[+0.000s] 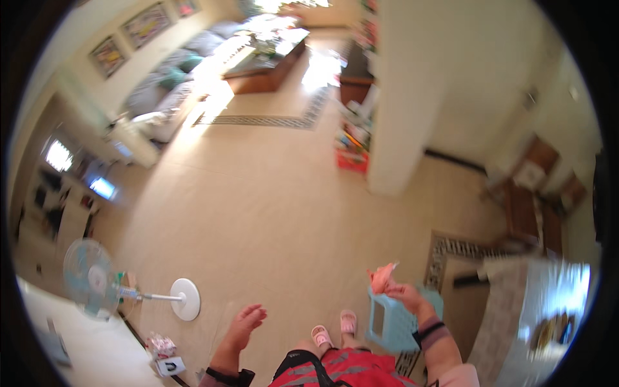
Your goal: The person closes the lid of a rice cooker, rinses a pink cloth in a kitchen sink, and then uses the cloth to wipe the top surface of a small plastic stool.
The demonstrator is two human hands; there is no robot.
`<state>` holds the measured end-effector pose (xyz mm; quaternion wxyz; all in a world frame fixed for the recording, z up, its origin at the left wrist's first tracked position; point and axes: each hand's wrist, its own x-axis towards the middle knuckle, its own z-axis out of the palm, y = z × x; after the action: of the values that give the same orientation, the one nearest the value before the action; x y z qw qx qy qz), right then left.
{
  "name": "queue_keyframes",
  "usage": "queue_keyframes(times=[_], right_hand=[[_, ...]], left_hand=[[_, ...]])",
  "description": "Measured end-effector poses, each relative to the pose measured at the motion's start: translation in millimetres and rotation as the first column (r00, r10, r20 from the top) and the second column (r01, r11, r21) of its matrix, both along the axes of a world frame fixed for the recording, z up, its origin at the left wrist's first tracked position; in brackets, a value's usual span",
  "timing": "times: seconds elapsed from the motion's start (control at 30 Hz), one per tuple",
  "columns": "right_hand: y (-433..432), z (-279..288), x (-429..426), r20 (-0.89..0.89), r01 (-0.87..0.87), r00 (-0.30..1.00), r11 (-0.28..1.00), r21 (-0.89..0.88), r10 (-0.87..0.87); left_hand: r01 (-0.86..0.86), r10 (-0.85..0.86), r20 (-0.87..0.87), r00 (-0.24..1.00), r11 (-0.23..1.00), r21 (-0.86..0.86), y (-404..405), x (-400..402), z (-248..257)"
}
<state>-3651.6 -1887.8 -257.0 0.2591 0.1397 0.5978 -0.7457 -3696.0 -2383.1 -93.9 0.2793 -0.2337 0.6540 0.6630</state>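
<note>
My right hand (404, 296) is closed on a crumpled salmon-pink cloth (381, 278), which sticks up from the fingers above a light-blue plastic stool (394, 321). My left hand (246, 321) hangs over the tiled floor at the lower middle, with nothing seen in it; its fingers are slightly bent. Between the hands, lower down, are my feet in pink sandals (348, 321) and a red garment (338, 365) with grey marks. The picture is somewhat blurred.
A standing fan (185, 299) is at the lower left, near a small pink-and-white packet (161, 346). On the right are a covered table (503, 314) and wooden chairs (521, 213). A pillar (401, 121), red basket (352, 161), sofa (145, 99) and low table (251, 80) stand farther off.
</note>
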Motion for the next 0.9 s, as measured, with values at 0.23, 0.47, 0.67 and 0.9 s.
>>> queue_keyframes(times=[0.23, 0.47, 0.67, 0.9], right_hand=[[-226, 189, -190, -0.587, -0.668, 0.506, 0.717, 0.196, 0.632], [-426, 281, -268, -0.733, -0.643, 0.333, 0.711, 0.284, 0.594], [-545, 342, -309, -0.879, -0.483, 0.043, 0.780, 0.398, 0.475], [-629, 328, -415, -0.121, -0.297, 0.792, 0.204, -0.933, 0.598]], left_hand=[[-0.088, 0.123, -0.201, 0.972, 0.981, 0.176, -35, -64, 36], [0.114, 0.361, -0.323, 0.875, 0.496, 0.861, -106, -152, 107], [0.179, 0.558, -0.349, 0.753, 0.336, 0.925, -199, -221, 117], [0.064, 0.670, -0.512, 0.537, 0.573, 0.817, -244, -311, 175]])
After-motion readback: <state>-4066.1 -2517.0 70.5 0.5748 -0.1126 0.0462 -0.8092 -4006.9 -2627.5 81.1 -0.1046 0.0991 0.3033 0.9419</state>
